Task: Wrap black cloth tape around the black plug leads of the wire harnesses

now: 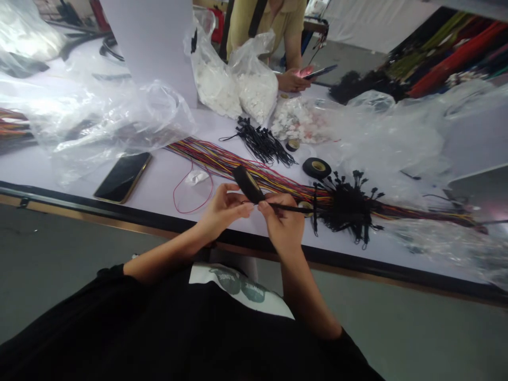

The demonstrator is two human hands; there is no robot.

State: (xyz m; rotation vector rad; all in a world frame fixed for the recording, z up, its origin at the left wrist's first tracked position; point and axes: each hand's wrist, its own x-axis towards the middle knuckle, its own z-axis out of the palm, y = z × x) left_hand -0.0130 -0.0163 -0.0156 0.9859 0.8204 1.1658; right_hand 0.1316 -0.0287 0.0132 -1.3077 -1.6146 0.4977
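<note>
Pinched piece (248, 203) — too small to identify, person (291, 26) — cropped

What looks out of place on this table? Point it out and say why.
One thin red wire lies in a loose loop near the front edge, right of the phone; it looks odd because the wire bundle behind it runs together. I see no clear spill or damage.

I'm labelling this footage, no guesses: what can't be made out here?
All in the head view:
What the left hand pinches, if anything: its fingers cover it.
Whether the tape joins the black strip: the right hand covers that spot.
The wires' left stretch: obscured by plastic.
Where the far-left wires lead: cut off by the left edge.
What the white bits are: too small, blurred through their bag.
</note>
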